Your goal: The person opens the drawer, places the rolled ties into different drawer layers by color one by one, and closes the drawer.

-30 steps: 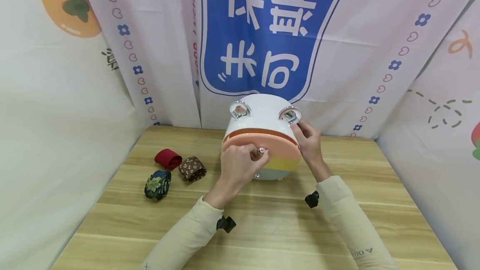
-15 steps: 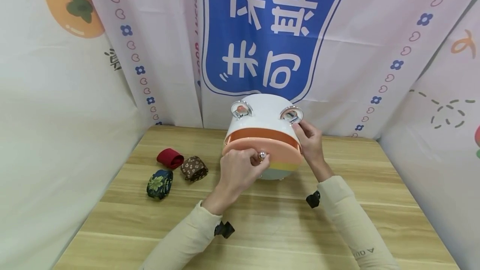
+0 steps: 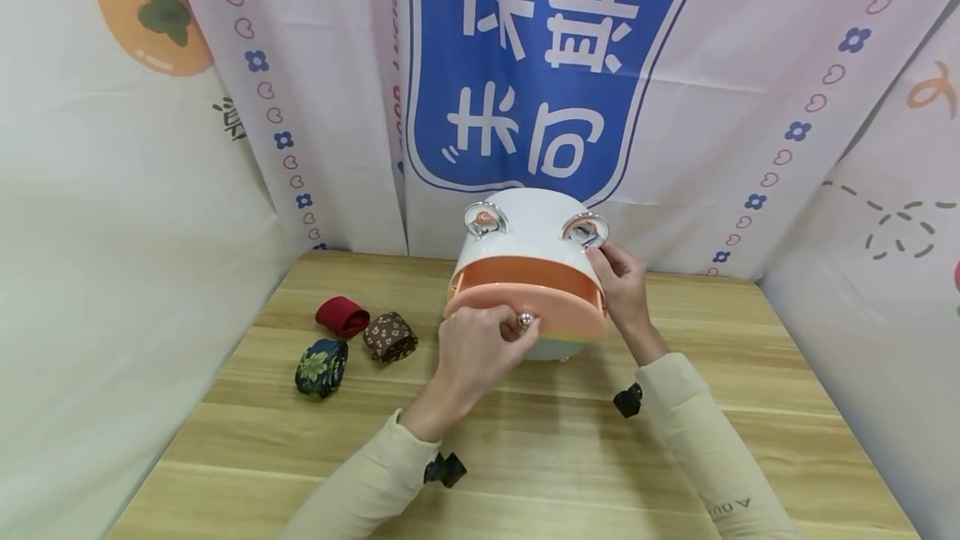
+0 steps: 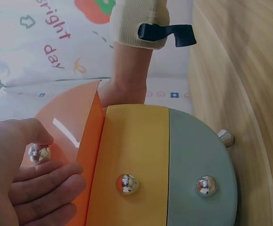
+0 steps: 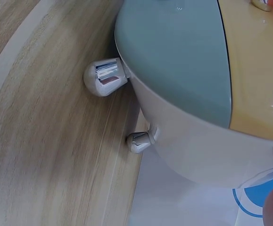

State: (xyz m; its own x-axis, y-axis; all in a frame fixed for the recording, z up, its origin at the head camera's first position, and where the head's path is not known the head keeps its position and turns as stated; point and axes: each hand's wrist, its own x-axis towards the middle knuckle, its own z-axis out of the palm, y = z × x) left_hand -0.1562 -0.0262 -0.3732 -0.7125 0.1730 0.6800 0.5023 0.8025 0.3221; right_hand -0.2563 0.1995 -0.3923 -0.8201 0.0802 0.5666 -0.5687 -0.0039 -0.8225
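A small white drawer box (image 3: pixel 531 232) with ring-shaped chrome ears stands on the table. Its peach top drawer (image 3: pixel 558 311) is pulled partly out. My left hand (image 3: pixel 480 348) pinches the round chrome knob (image 4: pixel 39 153) of this drawer between thumb and index finger. At the box's right side, my right hand (image 3: pixel 624 286) holds the body just below the right ear (image 3: pixel 585 230), fingers bent and partly hidden. Beneath the peach drawer, the yellow drawer (image 4: pixel 131 141) and grey-green drawer (image 4: pixel 200 150) are closed.
Left of the box lie three rolled neckties: a red one (image 3: pixel 342 317), a brown floral one (image 3: pixel 390 337) and a dark blue-green floral one (image 3: pixel 321 368). Printed cloth (image 3: pixel 337 107) hangs behind the wooden table (image 3: pixel 555 473) and along both sides.
The peach drawer has slid out toward me with my left hand on its knob, widening the opening above it. My right hand has stayed at the box's side.
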